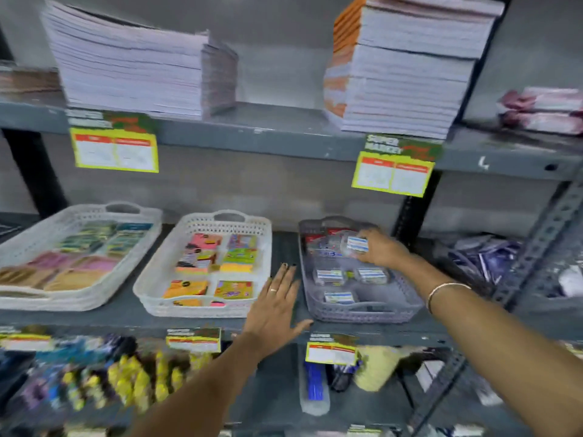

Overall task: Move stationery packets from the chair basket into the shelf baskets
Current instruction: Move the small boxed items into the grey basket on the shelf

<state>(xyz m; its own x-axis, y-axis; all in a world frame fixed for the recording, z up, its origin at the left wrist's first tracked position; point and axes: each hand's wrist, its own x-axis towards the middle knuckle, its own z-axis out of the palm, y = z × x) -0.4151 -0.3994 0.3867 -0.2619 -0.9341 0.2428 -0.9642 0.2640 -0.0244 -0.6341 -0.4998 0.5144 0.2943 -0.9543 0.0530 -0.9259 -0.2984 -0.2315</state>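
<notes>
My right hand [380,249] is closed around a small clear packet [356,245] with a blue and white label, held over the far part of the grey shelf basket [407,305]. Several similar packets [329,275] lie flat in that basket. My left hand [276,305] is spread flat with fingers apart on the shelf, between the grey basket and the middle white basket [151,288], which holds colourful sticky-note pads. The chair basket is out of view.
A second white basket [19,298] with flat packets sits at the left. Stacks of notebooks [132,67] fill the shelf above. Yellow price tags [115,149] hang from shelf edges. Packaged goods crowd the lower shelf [126,376] and the right-hand bay.
</notes>
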